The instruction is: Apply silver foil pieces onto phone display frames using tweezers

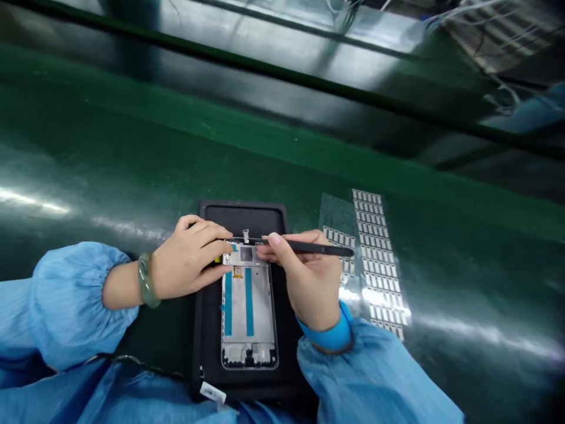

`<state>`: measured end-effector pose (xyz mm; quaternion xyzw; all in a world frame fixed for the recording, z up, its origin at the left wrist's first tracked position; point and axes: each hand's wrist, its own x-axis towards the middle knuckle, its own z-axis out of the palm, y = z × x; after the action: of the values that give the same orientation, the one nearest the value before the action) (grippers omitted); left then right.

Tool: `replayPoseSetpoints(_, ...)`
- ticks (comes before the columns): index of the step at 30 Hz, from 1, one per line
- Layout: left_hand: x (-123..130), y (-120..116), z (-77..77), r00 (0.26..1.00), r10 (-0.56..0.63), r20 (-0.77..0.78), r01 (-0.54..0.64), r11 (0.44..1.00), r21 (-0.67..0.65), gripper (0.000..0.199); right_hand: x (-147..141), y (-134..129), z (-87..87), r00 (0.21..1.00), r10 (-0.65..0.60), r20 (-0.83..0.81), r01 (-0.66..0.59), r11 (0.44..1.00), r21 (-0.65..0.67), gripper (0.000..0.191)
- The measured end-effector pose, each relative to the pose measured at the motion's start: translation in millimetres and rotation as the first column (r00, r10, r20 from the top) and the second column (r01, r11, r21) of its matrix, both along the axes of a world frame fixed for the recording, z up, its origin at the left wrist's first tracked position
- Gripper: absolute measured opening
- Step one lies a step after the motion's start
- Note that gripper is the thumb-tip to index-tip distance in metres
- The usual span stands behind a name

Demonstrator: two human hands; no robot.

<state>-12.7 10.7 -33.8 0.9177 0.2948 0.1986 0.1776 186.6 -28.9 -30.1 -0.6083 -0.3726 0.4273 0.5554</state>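
You had one view only, from the camera on your head. It looked forward and down, tilted, close over the green surface (132, 153). Your hands sat low and central in the frame, and the far edge ran slanting across the top.

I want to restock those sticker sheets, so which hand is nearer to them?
Right. The right hand holds tweezers beside the sticker sheets; the left hand rests on the phone frame, farther away.
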Motion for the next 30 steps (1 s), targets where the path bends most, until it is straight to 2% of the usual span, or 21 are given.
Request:
replayPoseSetpoints(5,2,0,-0.4,1.0,0.03,0.005,-0.03,1.0,-0.001,0.015,-1,-2,1.0,0.999,-0.031,0.017,0.031,1.0,0.0,0.024)
replayPoseSetpoints(14,2,-4,1.0,0.996,0.083,0.013,-0.084,0.996,0.025,0.012,-9,-7,10.9,0.993,0.055,0.101,-0.053,0.998,-0.022,0.021)
replayPoseSetpoints(24,-1,-4,3.6,0.998,0.062,-0.019,-0.062,0.998,-0.028,0.017,-5,-11,1.2,0.942,0.135,0.307,-0.14,0.99,-0.007,0.017)
replayPoseSetpoints(30,-1,-4,3.0,0.997,0.07,-0.017,-0.07,0.997,-0.029,0.017,-6,-10,4.8,0.955,0.109,0.275,-0.11,0.994,-0.011,0.019)
